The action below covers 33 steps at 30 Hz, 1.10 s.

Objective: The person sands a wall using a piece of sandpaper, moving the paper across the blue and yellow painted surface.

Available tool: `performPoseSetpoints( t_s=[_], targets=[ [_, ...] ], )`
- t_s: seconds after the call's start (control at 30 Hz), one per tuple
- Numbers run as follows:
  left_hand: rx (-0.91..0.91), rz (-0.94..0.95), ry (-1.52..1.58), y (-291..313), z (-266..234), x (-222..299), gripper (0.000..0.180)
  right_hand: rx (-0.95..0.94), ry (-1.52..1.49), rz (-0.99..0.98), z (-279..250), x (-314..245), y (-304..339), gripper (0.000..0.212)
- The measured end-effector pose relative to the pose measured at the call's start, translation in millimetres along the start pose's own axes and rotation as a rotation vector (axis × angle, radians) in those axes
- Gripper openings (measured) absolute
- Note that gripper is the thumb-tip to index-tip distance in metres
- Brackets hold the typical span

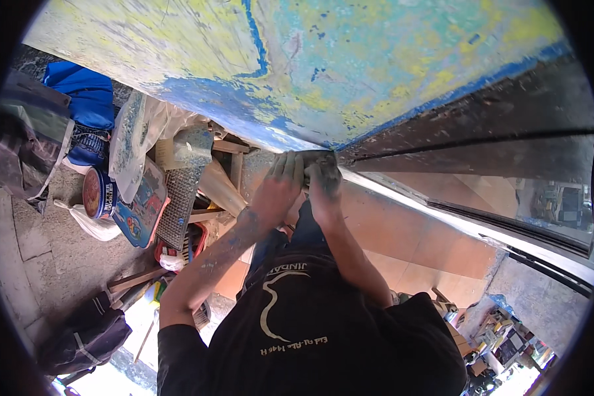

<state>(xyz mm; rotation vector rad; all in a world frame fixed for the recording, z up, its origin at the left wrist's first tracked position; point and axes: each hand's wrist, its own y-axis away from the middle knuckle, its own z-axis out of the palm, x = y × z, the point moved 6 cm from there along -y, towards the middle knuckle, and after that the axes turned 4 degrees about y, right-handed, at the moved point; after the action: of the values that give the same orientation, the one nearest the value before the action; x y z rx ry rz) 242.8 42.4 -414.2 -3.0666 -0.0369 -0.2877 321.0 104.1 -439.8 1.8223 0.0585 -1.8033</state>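
A dark grey pad, its exact kind unclear, lies against the lower edge of a large panel painted in worn yellow, teal and blue. My right hand, dark with dust, is closed around the pad near the panel's corner. Just beside it, my left hand lies with fingers stretched and close together, the tips touching the pad's left end. The fingers' undersides are hidden. Both forearms reach up toward the panel, and the left one has paint specks.
At left sit a round tin, clear plastic bags, a blue cloth and a perforated metal sheet. Dark framed glass borders the right side. A dark bag lies lower left; cluttered shelves stand lower right.
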Motion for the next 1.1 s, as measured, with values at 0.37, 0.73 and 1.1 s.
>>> performPoseSetpoints(
  t_s=[0.37, 0.73, 1.1],
  targets=[
    [-0.105, 0.081, -0.122, -11, 21, -6, 0.048, 0.098, -0.258, 0.084, 1, 47, -25, 0.008],
    [0.027, 0.048, -0.082, -8, 17, -6, 0.041, 0.116, -0.217, 0.021, -4, 84, -33, 0.01],
    [0.195, 0.035, -0.068, -5, 5, -34, 0.05, 0.207, -0.346, -0.099, 29, 22, -2, 0.02]
  ],
)
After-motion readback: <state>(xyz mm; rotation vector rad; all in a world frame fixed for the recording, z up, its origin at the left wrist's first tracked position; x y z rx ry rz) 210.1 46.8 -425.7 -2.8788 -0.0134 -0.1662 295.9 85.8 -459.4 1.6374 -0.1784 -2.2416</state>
